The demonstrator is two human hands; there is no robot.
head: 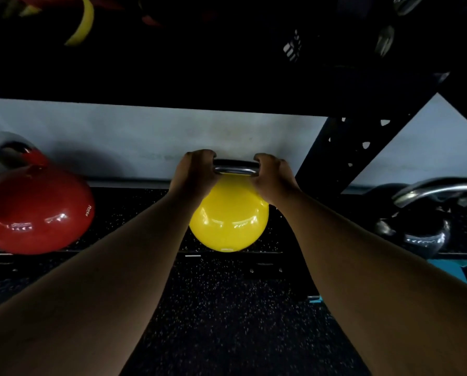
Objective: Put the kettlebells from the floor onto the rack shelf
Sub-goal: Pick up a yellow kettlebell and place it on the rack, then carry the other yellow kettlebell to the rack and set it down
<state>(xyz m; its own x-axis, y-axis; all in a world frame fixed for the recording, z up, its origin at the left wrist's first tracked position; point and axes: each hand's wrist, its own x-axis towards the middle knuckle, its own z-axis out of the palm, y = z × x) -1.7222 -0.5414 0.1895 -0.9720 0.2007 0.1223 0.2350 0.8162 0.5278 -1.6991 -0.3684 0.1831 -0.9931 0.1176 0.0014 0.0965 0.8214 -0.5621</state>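
Clearly heavy and glossy, the yellow kettlebell [228, 215] is best taken by its steel handle [235, 167]; both hands' fingers [200, 156] wrap it.

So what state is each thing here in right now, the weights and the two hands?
Yellow kettlebell: upright, gripped by its handle with both hands.
Left hand: closed on the handle's left end.
Right hand: closed on the right end.
Red kettlebell: resting, untouched.
Black kettlebell: resting, untouched.
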